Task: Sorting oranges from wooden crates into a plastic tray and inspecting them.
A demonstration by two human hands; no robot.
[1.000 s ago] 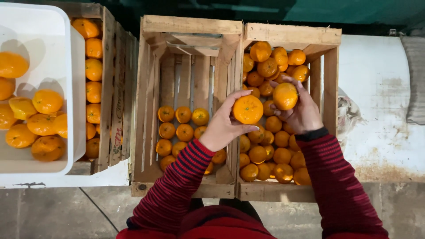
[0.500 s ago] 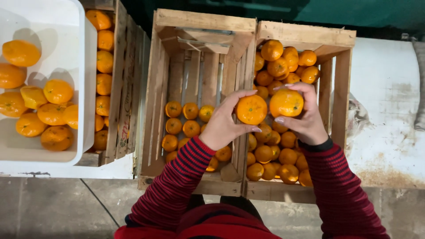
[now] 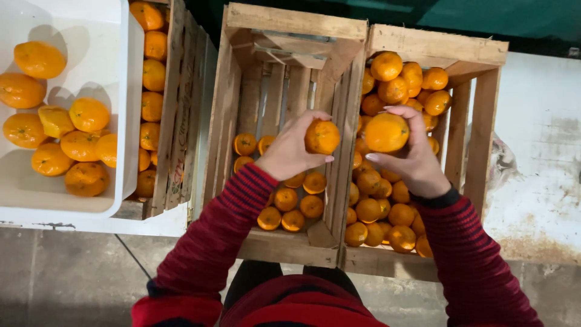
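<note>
The left hand has its fingers clamped on 1 small orange, held above the middle wooden crate, which is approx. a third full of oranges. The right hand grips a 2nd, larger orange w/ curled fingers over the right wooden crate, piled high w/ fruit. At left, a white plastic tub holds 8 or so oranges, its far edge cut off by the frame. It sits partly over a 3rd crate on the white bench.
</note>
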